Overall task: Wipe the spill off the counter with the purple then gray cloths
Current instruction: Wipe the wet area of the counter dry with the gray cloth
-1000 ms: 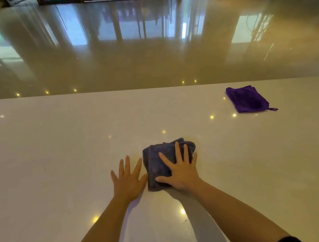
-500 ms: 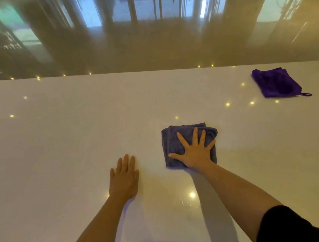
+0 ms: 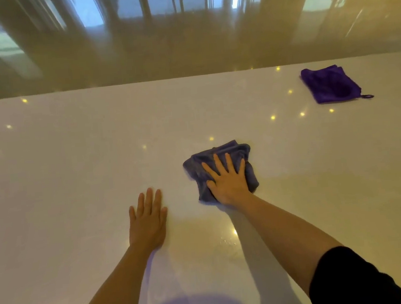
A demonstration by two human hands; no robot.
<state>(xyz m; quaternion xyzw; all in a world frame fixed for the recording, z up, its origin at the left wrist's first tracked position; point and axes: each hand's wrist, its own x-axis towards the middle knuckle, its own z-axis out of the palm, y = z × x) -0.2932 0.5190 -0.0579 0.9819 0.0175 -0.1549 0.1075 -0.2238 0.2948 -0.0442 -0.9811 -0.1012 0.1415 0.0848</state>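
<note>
My right hand (image 3: pixel 229 181) presses flat, fingers spread, on a folded gray cloth (image 3: pixel 219 150) near the middle of the white counter (image 3: pixel 74 176). The cloth is bunched at its far edge. My left hand (image 3: pixel 148 218) lies palm down on the bare counter, left of the cloth and apart from it, holding nothing. A purple cloth (image 3: pixel 327 84) with a small hanging loop lies at the far right of the counter, well away from both hands. A faint wet patch (image 3: pixel 225 242) glistens between my forearms.
The counter's far edge (image 3: pixel 187 76) runs across the view, with a glossy reflective floor (image 3: pixel 184 43) beyond it. Small ceiling-light reflections dot the counter surface. The near edge of the counter lies at the bottom of the view.
My right hand has pushed the gray cloth away from me and to the right, bunching its far edge. My left hand stayed flat on the counter, and the gap to the cloth widened.
</note>
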